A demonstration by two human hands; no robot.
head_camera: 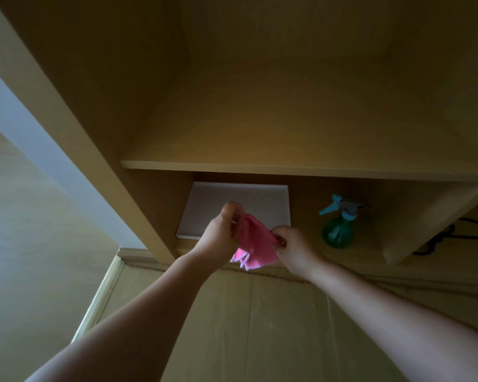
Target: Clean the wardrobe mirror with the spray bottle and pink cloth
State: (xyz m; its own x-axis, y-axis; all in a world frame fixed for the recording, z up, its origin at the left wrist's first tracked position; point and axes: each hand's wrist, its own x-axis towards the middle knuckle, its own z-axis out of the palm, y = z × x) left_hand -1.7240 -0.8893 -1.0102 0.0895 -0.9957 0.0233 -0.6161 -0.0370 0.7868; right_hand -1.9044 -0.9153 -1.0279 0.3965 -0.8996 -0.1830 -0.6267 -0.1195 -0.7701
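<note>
Both hands are on the pink cloth [253, 244], centre of the frame. My left hand [221, 230] pinches its upper left edge and my right hand [293, 244] pinches the right corner, so the hands sit apart with the cloth stretched between them. It runs left to right and its loose folds hang toward the bottom of the frame.

The spray bottle [338, 224] stands untouched in the lower cubby at right of centre. It is upright with its long axis vertical, blue trigger toward the left and grey head toward the right. No mirror is in sight, so by my reckoning the spraying and wiping are all ahead. This looks like early prep: getting the cloth ready.
</note>
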